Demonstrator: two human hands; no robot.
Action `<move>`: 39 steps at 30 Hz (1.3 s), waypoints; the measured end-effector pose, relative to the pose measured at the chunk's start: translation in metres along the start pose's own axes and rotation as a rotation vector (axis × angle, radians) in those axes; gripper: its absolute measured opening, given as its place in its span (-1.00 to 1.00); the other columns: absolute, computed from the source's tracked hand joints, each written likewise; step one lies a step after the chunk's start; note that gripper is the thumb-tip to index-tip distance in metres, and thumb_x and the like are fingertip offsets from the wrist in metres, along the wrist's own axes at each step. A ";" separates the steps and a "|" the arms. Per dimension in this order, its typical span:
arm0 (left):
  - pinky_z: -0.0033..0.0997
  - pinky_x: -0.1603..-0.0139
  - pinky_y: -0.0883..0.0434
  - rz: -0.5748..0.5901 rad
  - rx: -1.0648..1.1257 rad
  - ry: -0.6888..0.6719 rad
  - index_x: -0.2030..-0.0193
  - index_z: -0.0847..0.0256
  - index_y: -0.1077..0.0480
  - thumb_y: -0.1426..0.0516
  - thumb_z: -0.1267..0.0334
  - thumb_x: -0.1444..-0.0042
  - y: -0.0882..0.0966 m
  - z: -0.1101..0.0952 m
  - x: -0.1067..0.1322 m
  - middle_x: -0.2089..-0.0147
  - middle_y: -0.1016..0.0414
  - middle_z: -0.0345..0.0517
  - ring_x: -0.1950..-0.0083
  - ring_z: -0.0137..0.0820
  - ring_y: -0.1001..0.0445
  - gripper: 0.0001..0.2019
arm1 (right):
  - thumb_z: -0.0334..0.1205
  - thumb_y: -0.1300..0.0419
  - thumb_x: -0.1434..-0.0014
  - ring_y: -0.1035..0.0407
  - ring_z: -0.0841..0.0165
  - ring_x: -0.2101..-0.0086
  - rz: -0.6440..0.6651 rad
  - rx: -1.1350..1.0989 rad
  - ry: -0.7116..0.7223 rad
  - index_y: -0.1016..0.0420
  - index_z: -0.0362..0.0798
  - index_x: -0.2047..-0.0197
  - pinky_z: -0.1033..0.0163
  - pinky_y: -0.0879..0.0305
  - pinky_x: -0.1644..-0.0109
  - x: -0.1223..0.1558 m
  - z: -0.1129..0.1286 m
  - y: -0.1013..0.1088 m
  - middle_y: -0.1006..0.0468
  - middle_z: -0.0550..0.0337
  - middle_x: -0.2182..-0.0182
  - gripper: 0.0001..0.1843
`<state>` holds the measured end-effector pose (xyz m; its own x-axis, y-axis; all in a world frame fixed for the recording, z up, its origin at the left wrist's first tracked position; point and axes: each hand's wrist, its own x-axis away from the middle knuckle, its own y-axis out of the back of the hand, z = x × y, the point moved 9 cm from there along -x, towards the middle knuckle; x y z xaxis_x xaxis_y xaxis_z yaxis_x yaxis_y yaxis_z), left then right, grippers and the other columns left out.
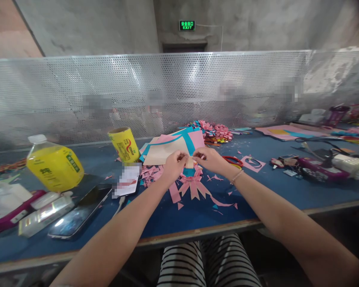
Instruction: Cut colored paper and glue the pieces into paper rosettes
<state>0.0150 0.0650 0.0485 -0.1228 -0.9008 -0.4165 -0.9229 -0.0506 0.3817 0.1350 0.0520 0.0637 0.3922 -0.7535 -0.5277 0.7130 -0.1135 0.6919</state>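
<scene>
Paper strip [190,162], tan, above the blue tabletop [167,219], pinched in the grip of left hand [176,162] and right hand [208,158], pink rosette [194,186] at six o'clock, paper sheets [163,151] at twelve

I'm looking into what seems a paper-craft workshop: bare concrete walls [107,28], a lit green exit sign [187,26] and a perforated metal partition [191,85] along a long blue surface [173,225]. On it I can make out stacked coloured sheets [164,149], pink paper scraps [151,174], a heap of bright paper decorations [221,132] and a pink paper piece with notched tails [194,189].
</scene>
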 end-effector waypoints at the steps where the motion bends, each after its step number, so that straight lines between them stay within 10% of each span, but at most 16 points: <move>1: -0.48 0.37 -0.29 0.004 -0.003 -0.012 0.45 0.22 -0.36 -0.07 0.32 0.03 0.000 -0.002 0.000 0.46 -0.42 -0.20 0.43 -0.45 -0.37 -0.93 | -0.26 -0.07 -0.07 -0.30 0.45 0.42 0.002 -0.008 -0.009 -0.39 -0.10 0.40 0.36 -0.19 0.32 0.000 0.000 0.000 -0.46 0.20 0.47 -0.88; 39: -0.47 0.31 -0.33 0.076 0.025 -0.118 0.46 0.19 -0.39 -0.10 0.29 0.04 -0.006 -0.021 0.009 0.46 -0.43 -0.19 0.42 -0.45 -0.37 -0.93 | -0.16 -0.07 -0.04 -0.23 0.49 0.53 0.073 -0.329 -0.084 -0.32 -0.10 0.44 0.37 -0.17 0.45 -0.002 -0.020 -0.015 -0.33 0.30 0.57 -0.83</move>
<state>0.0273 0.0478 0.0600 -0.2333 -0.8446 -0.4818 -0.9179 0.0278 0.3958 0.1354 0.0685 0.0446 0.4096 -0.8040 -0.4310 0.8395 0.1473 0.5231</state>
